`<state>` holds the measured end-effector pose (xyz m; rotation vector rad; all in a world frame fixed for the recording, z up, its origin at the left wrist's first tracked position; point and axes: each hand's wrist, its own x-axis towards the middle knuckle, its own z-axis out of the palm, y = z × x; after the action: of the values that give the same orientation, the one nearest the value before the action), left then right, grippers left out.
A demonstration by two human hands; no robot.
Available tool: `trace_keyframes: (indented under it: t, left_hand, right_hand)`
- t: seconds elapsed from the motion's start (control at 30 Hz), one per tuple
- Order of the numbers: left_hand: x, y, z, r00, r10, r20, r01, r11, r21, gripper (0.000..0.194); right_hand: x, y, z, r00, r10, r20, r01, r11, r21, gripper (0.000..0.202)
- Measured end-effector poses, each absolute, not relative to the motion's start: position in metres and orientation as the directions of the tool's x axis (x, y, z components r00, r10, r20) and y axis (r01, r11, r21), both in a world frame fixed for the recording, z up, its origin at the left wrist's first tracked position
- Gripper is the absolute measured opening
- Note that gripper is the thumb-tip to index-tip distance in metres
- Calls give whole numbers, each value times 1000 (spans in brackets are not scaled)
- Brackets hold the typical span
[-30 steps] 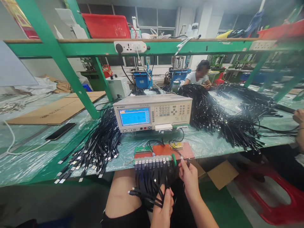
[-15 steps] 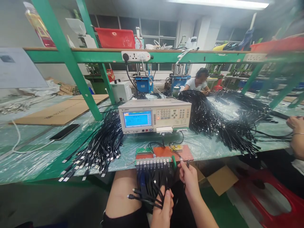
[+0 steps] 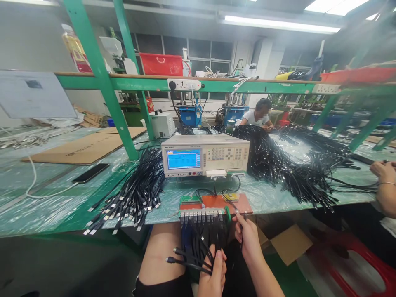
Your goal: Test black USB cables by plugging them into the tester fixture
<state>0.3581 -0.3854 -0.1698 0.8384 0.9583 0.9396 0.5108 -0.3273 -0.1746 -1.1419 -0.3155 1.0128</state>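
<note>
My left hand (image 3: 215, 268) is closed around several black cables (image 3: 188, 263), whose plug ends stick out to the left above my lap. By the right end of the red-orange board (image 3: 246, 201), my right hand (image 3: 247, 237) pinches a black cable; its plug end (image 3: 245, 215) shows just above the fingers. A row of metal sockets (image 3: 201, 213) runs along the board's front edge, with several black cables plugged in and hanging down. Beside the row's right end stands a green disc-like part (image 3: 228, 213). Wires link the board to a bench tester (image 3: 206, 154) with a lit blue screen.
Bundles of black cables lie left (image 3: 133, 189) and right (image 3: 278, 165) of the tester. A phone (image 3: 90, 173) and flat cardboard (image 3: 83, 146) are on the left. A co-worker's hand (image 3: 385, 171) holds cables at the far right. A green shelf frame (image 3: 136, 84) spans the bench.
The view has tilted up slightly and turned a little left. The tester's screen now shows different content. Both hands keep nearly the same hold and place.
</note>
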Motion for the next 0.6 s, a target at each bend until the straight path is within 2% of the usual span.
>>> trace_keyframes:
  t: [0.2, 0.5, 0.6]
  left_hand:
    - [354, -386, -176, 291, 938, -191, -252, 267, 930, 65]
    - [348, -388, -168, 272, 938, -217, -265, 289, 920, 66]
    - [346, -388, -169, 260, 937, -232, -241, 296, 924, 68]
  right_hand:
    - [508, -326, -175, 544, 798, -258, -487, 51, -872, 55]
    - [488, -356, -166, 574, 798, -183, -426, 101, -899, 55]
    - [478, -376, -149, 496, 850, -178, -500, 112, -859, 50]
